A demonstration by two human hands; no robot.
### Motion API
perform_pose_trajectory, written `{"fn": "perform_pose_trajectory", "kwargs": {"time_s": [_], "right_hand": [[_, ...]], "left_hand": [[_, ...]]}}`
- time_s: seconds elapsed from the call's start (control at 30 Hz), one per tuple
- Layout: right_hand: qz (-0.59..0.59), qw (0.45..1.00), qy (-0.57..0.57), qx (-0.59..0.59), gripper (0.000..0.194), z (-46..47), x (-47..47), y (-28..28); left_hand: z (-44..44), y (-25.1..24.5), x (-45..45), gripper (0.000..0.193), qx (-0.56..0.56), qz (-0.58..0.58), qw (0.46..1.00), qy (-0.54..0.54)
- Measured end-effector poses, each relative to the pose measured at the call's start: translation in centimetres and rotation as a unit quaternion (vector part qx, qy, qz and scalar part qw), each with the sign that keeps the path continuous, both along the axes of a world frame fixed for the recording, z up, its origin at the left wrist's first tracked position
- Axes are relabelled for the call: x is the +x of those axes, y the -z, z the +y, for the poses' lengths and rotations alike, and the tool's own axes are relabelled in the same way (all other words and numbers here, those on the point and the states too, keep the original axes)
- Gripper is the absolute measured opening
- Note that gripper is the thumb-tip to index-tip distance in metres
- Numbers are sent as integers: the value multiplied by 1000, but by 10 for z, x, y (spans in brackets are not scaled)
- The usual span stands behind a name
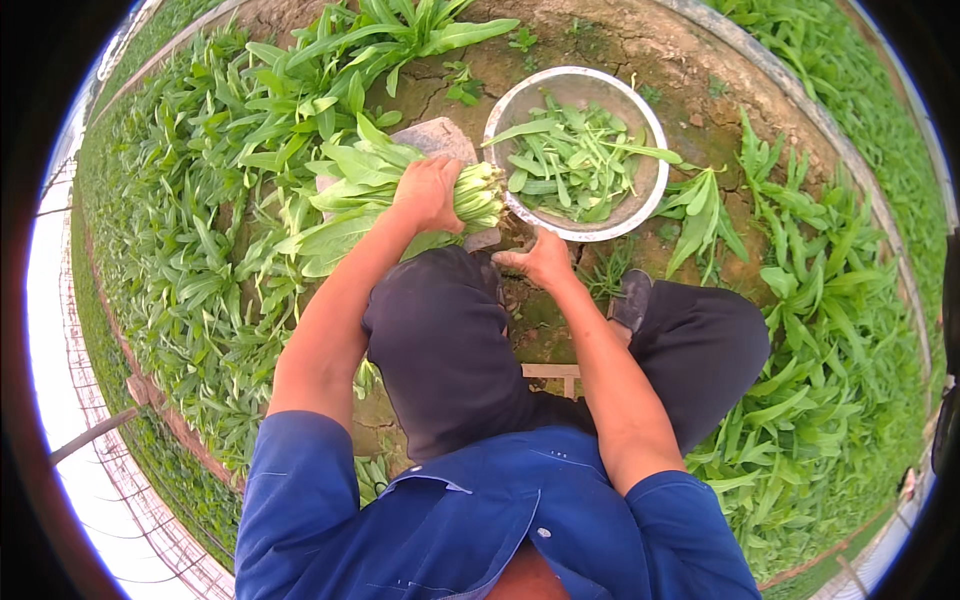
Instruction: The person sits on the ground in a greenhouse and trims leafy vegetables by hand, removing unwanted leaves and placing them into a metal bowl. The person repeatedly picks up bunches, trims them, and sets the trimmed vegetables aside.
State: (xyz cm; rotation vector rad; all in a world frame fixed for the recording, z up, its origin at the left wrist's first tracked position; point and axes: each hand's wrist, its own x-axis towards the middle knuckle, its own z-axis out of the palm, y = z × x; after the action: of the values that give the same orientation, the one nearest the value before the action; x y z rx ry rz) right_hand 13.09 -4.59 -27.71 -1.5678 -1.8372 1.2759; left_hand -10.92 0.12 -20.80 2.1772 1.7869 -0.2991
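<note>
My left hand (429, 193) is wrapped over a thick bunch of leafy greens (360, 176). The pale cut stem ends (480, 195) point right, towards a round basin (501, 135), and the long leaves spread left. Under the bunch a flat grey slab (442, 137) shows in part. Just below the basin's near rim is my right hand (546, 259), its thumb stretched left towards the stems. Its other fingers are partly hidden, and whether it holds something small cannot be seen. Loose green leaves (577, 161) lie inside the basin, a few hanging over its rim.
Dense leafy plants (202, 247) grow on the left, with more plants (817, 322) on the right. Cracked soil (637, 37) lies beyond the basin. My knees (442, 322) are bent close to the work. A wooden piece (551, 370) shows between my legs.
</note>
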Motion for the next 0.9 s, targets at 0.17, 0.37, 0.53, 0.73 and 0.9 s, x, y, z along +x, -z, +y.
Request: {"fn": "perform_pose_trajectory", "kwargs": {"time_s": [0.17, 0.37, 0.53, 0.73, 0.9], "right_hand": [[143, 981, 67, -115, 86, -10, -27, 37], [218, 948, 119, -200, 73, -1, -42, 41], [204, 964, 61, -162, 51, -2, -38, 40], [278, 953, 85, -79, 45, 9, -53, 39], [291, 945, 73, -128, 42, 42, -49, 27]], "left_hand": [[-1, -10, 5, 84, 8, 6, 1000, 1], [0, -10, 3, 85, 17, 1, 1000, 3], [2, -14, 4, 92, -14, -6, 1000, -7], [7, -24, 7, 90, 8, -8, 1000, -16], [26, -24, 4, 89, 31, -7, 997, -69]]}}
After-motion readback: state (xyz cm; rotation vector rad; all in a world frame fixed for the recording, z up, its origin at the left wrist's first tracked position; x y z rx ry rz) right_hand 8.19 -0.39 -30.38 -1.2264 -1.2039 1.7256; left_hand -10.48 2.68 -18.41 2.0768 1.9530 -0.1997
